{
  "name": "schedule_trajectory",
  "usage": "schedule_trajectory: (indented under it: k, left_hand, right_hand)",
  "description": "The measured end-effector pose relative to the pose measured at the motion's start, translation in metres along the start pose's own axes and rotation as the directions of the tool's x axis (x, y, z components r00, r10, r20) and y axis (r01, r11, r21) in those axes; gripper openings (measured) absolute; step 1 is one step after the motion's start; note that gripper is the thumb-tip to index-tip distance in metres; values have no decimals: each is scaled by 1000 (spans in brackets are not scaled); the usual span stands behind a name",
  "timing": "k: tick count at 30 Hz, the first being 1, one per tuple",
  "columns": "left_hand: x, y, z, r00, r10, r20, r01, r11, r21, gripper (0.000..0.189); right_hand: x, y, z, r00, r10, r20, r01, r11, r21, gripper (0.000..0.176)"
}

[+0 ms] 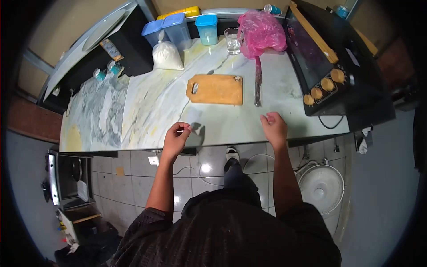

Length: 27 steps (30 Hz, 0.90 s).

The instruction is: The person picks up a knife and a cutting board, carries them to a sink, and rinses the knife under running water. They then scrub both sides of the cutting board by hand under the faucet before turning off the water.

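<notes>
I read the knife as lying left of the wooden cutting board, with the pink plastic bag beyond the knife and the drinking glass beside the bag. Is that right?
Only the side is wrong: the head view shows the knife right of the wooden cutting board. The pink plastic bag is beyond the knife, the drinking glass beside the bag, as you said.

The left hand (177,137) and right hand (274,127), fingers curled, are positioned at the worktop (151,111) front edge, with a wooden cutting board (218,90) lying beyond them, left of a knife (258,84) and pink plastic bag (262,33)
</notes>
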<state>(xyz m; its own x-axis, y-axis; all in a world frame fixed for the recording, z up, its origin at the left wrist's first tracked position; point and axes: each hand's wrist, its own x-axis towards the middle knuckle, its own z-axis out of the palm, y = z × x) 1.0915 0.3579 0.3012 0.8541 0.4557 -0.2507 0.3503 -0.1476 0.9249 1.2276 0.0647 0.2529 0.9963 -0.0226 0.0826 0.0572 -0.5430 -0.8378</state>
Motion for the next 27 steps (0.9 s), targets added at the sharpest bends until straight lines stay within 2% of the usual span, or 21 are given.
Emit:
schedule_trajectory:
  k: [2, 3, 4, 5, 6, 9, 10, 12, 14, 16, 18, 19, 22, 23, 24, 25, 27]
  left_hand:
    - [34, 2, 6, 996, -79, -48, 81, 995, 62, 21]
    - [53, 2, 10, 995, -48, -91, 57, 994, 97, 24]
    - [72, 1, 13, 991, -13, -131, 30, 990, 134, 26]
    - [90, -4, 15, 987, 15, -161, 22, 975, 221, 33]
    - [106, -10, 16, 986, -4, -165, 42, 974, 225, 33]
    - [146, -20, 19, 962, 63, -264, 51, 913, 404, 44]
    - [153, -17, 20, 961, 43, -272, 75, 910, 408, 44]
    - [168, -11, 26, 915, 229, -333, -8, 834, 552, 43]
    - [180, -7, 28, 920, 220, -326, 11, 814, 581, 43]
    - [185, -1, 30, 928, 219, -302, 9, 796, 606, 43]
    - [185, 5, 32, 961, 180, -210, -10, 782, 623, 44]
    - [184, 5, 36, 939, 253, -231, -38, 747, 664, 39]
    - [186, 4, 36, 936, 234, -262, 5, 736, 677, 32]
    - [187, -1, 36, 926, 290, -242, -31, 696, 717, 27]
    - [189, 3, 35, 954, 201, -221, 31, 668, 743, 35]
    - [189, 2, 35, 951, 209, -227, 24, 683, 730, 36]
    - [188, 4, 32, 942, 213, -260, 34, 708, 705, 37]
  right_hand:
    - [41, -13, 20, 1000, 12, -27, -16, 986, -166, 36]
    - [59, -21, 26, 999, 41, -13, -43, 969, -244, 41]
    - [74, -26, 36, 999, 49, 3, -47, 970, -241, 41]
    - [87, -30, 44, 999, 45, -8, -45, 940, -337, 41]
    - [95, -30, 49, 999, 41, -15, -44, 900, -433, 41]
    - [111, -28, 58, 997, 60, 46, -28, 862, -506, 35]
    - [110, -25, 59, 995, 70, 68, -26, 862, -507, 35]
    - [110, -17, 54, 989, 31, 145, 50, 849, -526, 31]
    - [99, -16, 41, 984, -16, 177, 103, 865, -492, 28]
    - [85, -16, 26, 960, 103, 260, 20, 902, -431, 27]
    - [66, -17, 5, 943, 172, 286, -64, 935, -350, 25]
    - [55, -15, -4, 948, 157, 275, -61, 943, -328, 25]
    - [23, -16, -25, 952, 167, 257, -91, 955, -282, 24]
    - [12, -13, -28, 954, 169, 246, -100, 957, -270, 23]
    - [4, -12, -31, 956, 171, 238, -108, 960, -258, 21]
    - [-3, -18, -32, 956, 148, 254, -79, 962, -260, 21]
    - [-13, -33, -31, 953, 215, 215, -176, 966, -188, 18]
